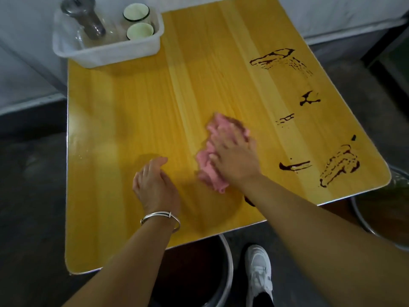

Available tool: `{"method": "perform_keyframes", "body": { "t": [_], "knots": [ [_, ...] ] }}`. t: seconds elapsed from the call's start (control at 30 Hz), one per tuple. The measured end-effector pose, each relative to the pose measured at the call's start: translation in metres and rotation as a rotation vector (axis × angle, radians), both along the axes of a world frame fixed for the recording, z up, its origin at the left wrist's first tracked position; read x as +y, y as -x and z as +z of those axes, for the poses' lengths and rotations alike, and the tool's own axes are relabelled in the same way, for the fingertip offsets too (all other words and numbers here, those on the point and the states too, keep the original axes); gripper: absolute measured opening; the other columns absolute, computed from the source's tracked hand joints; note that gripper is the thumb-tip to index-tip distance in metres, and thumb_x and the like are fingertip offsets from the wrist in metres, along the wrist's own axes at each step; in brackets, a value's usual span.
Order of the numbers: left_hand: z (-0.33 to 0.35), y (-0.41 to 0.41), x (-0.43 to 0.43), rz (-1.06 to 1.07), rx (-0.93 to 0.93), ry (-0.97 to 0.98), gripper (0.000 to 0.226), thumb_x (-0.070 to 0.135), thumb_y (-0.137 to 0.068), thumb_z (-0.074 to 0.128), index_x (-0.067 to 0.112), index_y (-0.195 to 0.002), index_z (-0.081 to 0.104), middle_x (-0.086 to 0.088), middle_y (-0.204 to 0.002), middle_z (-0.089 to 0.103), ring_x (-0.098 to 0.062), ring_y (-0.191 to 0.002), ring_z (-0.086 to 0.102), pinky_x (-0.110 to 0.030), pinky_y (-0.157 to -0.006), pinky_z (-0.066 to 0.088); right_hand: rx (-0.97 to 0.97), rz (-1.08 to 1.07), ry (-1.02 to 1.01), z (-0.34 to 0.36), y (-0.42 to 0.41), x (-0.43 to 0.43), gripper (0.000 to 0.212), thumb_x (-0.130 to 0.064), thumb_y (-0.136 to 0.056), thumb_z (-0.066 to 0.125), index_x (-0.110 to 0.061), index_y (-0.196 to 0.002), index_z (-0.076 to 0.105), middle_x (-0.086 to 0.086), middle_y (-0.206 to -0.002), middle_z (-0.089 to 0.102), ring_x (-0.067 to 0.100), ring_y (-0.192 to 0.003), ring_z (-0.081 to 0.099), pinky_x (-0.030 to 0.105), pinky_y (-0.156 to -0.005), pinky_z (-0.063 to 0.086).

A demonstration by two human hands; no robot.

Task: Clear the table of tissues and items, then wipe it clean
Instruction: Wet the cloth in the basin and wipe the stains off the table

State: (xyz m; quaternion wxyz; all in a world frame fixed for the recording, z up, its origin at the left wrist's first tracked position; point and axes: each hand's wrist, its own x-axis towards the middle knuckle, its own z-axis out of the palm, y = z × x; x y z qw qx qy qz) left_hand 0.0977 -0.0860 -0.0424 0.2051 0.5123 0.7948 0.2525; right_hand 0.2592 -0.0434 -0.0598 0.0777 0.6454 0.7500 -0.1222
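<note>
A pink cloth (207, 167) lies crumpled on the yellow wooden table (132, 107), near its middle front. My right hand (234, 156) presses down on the cloth with spread fingers and looks motion-blurred. My left hand (155, 185), a silver bracelet on its wrist, rests flat on the table just left of the cloth, holding nothing. Dark brown sauce smears (338, 167) streak the right side of the table, from the far right corner down to the near right edge.
A white plastic tub (106, 53) at the table's far left corner holds a glass bottle (88, 21) and two white cups (139, 31). Round metal basins stand on the floor below the near edge (225, 262) and at the right (363, 222). A white shoe (259, 273) shows below.
</note>
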Motion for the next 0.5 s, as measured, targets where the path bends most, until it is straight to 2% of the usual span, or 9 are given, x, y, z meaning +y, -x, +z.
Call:
{"method": "perform_keyframes", "body": {
  "t": [0.1,0.2,0.23,0.3,0.33,0.37,0.4,0.43,0.5],
  "knots": [
    [0.000,0.023,-0.012,-0.062,0.021,-0.019,0.036,-0.007,-0.087,0.040,0.009,-0.114,0.059,-0.012,-0.113,0.062,-0.030,-0.115,0.049,-0.044,-0.108,0.024,-0.010,-0.323,-0.015,-0.002,0.001,-0.021,0.054,-0.040,-0.100,0.019,-0.023,-0.150,0.007,-0.002,-0.159,-0.001,0.026,-0.145,-0.009,0.048,-0.115,0.008],
    [-0.003,0.035,-0.025,-0.091,0.025,-0.019,0.036,-0.006,-0.087,0.040,0.010,-0.113,0.060,-0.011,-0.113,0.062,-0.030,-0.114,0.049,-0.041,-0.109,0.023,0.021,-0.288,-0.028,-0.001,0.050,-0.052,0.055,-0.037,-0.100,0.022,-0.018,-0.150,0.008,0.003,-0.159,0.000,0.029,-0.145,-0.009,0.049,-0.115,0.002],
    [-0.002,0.039,-0.031,-0.105,0.021,-0.018,0.036,-0.006,-0.086,0.041,0.010,-0.112,0.060,-0.011,-0.113,0.062,-0.030,-0.115,0.049,-0.041,-0.109,0.022,0.048,-0.204,-0.057,-0.006,0.069,-0.066,0.054,-0.035,-0.099,0.026,-0.017,-0.149,0.017,0.004,-0.158,0.010,0.029,-0.146,0.000,0.048,-0.115,0.007],
    [0.000,0.044,-0.041,-0.125,0.013,-0.016,0.036,-0.006,-0.086,0.041,0.011,-0.112,0.060,-0.010,-0.114,0.062,-0.029,-0.116,0.048,-0.040,-0.110,0.021,0.112,-0.100,-0.075,-0.006,0.093,-0.085,0.051,-0.035,-0.089,0.034,-0.020,-0.136,0.049,0.002,-0.143,0.046,0.028,-0.138,0.034,0.047,-0.107,0.033],
    [0.002,0.046,-0.046,-0.136,0.009,-0.016,0.036,-0.005,-0.087,0.040,0.011,-0.112,0.060,-0.010,-0.114,0.062,-0.029,-0.116,0.048,-0.039,-0.110,0.020,0.109,-0.062,-0.072,0.000,0.093,-0.088,0.051,-0.038,-0.086,0.033,-0.024,-0.130,0.055,-0.001,-0.138,0.052,0.026,-0.133,0.041,0.046,-0.103,0.039],
    [0.003,0.047,-0.049,-0.145,0.010,-0.016,0.036,-0.005,-0.087,0.040,0.011,-0.112,0.060,-0.009,-0.115,0.061,-0.028,-0.117,0.048,-0.039,-0.110,0.020,0.063,0.009,-0.063,0.002,0.084,-0.085,0.050,-0.040,-0.090,0.032,-0.027,-0.135,0.050,-0.003,-0.145,0.044,0.025,-0.137,0.035,0.046,-0.106,0.034],
    [0.005,0.050,-0.051,-0.156,0.018,-0.015,0.036,-0.005,-0.088,0.040,0.011,-0.113,0.059,-0.009,-0.115,0.061,-0.027,-0.117,0.047,-0.038,-0.111,0.019,0.028,0.099,-0.093,-0.002,0.072,-0.082,0.049,-0.039,-0.096,0.029,-0.028,-0.143,0.035,-0.003,-0.154,0.026,0.025,-0.144,0.019,0.047,-0.112,0.022],
    [0.005,0.052,-0.054,-0.162,0.026,-0.014,0.036,-0.005,-0.088,0.039,0.011,-0.113,0.059,-0.008,-0.116,0.061,-0.027,-0.117,0.047,-0.038,-0.110,0.019,-0.001,0.093,-0.048,-0.005,0.057,-0.080,0.050,-0.038,-0.098,0.027,-0.029,-0.147,0.020,-0.003,-0.158,0.007,0.026,-0.146,0.002,0.049,-0.115,0.011],
    [0.004,0.054,-0.056,-0.161,0.026,-0.023,0.035,-0.006,-0.088,0.040,0.011,-0.113,0.059,-0.009,-0.115,0.061,-0.028,-0.116,0.048,-0.038,-0.110,0.020,-0.074,-0.146,-0.035,-0.002,0.028,-0.071,0.053,-0.038,-0.098,0.026,-0.027,-0.149,0.012,0.000,-0.159,-0.006,0.029,-0.145,-0.011,0.051,-0.115,0.007]
  ]
}}
